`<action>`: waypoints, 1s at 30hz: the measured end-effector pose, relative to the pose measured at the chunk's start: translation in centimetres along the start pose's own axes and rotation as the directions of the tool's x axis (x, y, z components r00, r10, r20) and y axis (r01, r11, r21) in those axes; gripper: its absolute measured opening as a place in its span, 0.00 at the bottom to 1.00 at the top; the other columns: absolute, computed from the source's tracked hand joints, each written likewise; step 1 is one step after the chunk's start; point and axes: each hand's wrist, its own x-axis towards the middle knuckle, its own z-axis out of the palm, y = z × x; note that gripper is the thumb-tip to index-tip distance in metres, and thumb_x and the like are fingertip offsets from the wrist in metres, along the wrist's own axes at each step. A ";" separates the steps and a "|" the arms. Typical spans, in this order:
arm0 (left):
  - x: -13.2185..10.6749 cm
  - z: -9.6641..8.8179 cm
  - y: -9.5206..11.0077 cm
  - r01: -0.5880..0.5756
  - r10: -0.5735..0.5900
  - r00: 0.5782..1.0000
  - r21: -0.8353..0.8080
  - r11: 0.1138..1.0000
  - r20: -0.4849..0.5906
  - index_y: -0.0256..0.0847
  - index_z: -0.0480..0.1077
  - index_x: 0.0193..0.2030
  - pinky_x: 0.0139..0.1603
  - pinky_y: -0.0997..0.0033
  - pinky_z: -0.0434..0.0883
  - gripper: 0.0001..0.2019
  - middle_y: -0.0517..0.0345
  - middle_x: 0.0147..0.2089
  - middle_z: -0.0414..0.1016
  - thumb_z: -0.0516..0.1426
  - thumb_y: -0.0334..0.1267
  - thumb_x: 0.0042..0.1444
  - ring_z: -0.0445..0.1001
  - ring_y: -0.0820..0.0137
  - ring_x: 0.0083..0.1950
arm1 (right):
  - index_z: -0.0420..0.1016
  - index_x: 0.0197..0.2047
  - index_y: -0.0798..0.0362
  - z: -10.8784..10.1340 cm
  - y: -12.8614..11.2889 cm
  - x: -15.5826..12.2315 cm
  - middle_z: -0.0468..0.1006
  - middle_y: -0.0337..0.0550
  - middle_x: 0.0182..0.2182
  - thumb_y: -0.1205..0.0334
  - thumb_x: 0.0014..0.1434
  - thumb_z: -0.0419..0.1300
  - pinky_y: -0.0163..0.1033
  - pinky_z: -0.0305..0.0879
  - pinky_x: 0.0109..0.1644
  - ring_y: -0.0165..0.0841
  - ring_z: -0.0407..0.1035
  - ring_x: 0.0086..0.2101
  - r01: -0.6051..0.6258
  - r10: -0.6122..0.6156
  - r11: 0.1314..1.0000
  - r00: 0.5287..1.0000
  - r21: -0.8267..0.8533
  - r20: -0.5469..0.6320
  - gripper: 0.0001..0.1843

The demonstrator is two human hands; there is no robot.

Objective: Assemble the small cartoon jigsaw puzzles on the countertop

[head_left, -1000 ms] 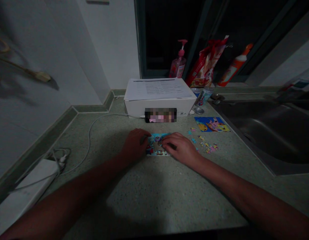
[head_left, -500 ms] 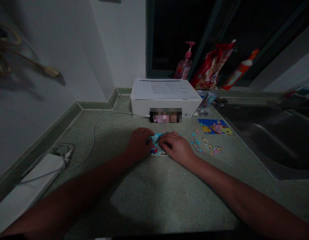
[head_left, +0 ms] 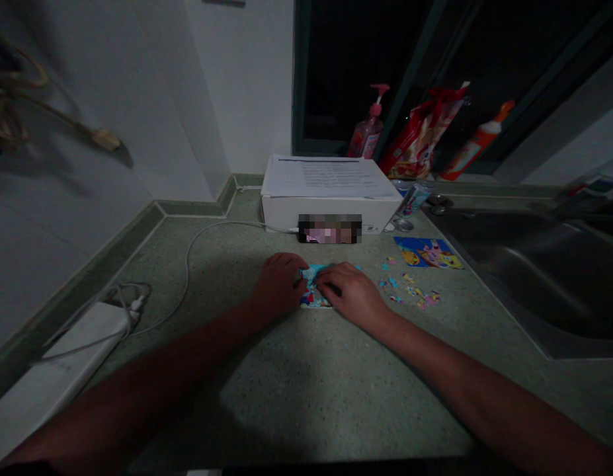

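Observation:
My left hand and my right hand rest close together on a small, mostly blue jigsaw puzzle, lying on the speckled green countertop. Their fingertips touch it and hide most of its surface. I cannot tell whether either hand grips a piece. To the right lie several loose multicoloured puzzle pieces. Beyond them is a colourful cartoon picture card.
A white box topped with printed paper stands behind the puzzle, and a white cable runs left to a white power strip. A steel sink lies right. A can, pump bottle, red bag stand behind.
My hands have drawn closer together and now cover more of the puzzle. The whole scene has shifted slightly to the right in view as my head turned.

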 end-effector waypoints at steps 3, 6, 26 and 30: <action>0.1 0.1 -0.1 -0.003 0.003 1.000 0.003 1.000 -0.004 0.53 0.76 0.49 0.69 0.47 0.73 0.13 0.57 0.56 0.82 0.59 0.31 0.62 0.77 0.56 0.62 | 0.85 0.45 0.48 -0.1 -0.1 0.0 0.89 0.46 0.45 0.68 0.71 0.65 0.53 0.77 0.57 0.45 0.80 0.47 0.014 -0.013 1.000 1.000 -0.022 0.011 0.07; 0.2 0.5 -0.3 -0.007 0.007 1.000 0.011 1.000 -0.021 0.49 0.77 0.49 0.68 0.47 0.73 0.13 0.53 0.55 0.82 0.61 0.30 0.60 0.78 0.55 0.61 | 0.86 0.46 0.51 -0.3 -0.2 0.1 0.89 0.48 0.46 0.68 0.72 0.64 0.52 0.76 0.58 0.45 0.80 0.48 0.031 -0.030 0.999 0.999 -0.041 0.032 0.07; 0.2 1.1 -0.9 -0.021 0.022 0.999 0.020 1.000 -0.033 0.45 0.78 0.49 0.68 0.48 0.73 0.11 0.52 0.54 0.83 0.62 0.30 0.61 0.78 0.55 0.60 | 0.86 0.48 0.45 -1.0 0.4 -0.3 0.88 0.45 0.48 0.64 0.73 0.61 0.53 0.76 0.59 0.44 0.80 0.50 0.045 -0.043 0.999 0.998 0.026 -0.043 0.11; 0.2 0.3 -0.5 -0.012 0.012 1.000 0.016 1.000 -0.018 0.47 0.78 0.48 0.67 0.46 0.74 0.12 0.52 0.54 0.83 0.59 0.29 0.62 0.78 0.55 0.60 | 0.85 0.49 0.44 -2.9 1.1 -0.5 0.88 0.45 0.48 0.63 0.74 0.57 0.57 0.76 0.58 0.45 0.80 0.50 -0.014 0.014 1.000 0.993 0.000 -0.117 0.13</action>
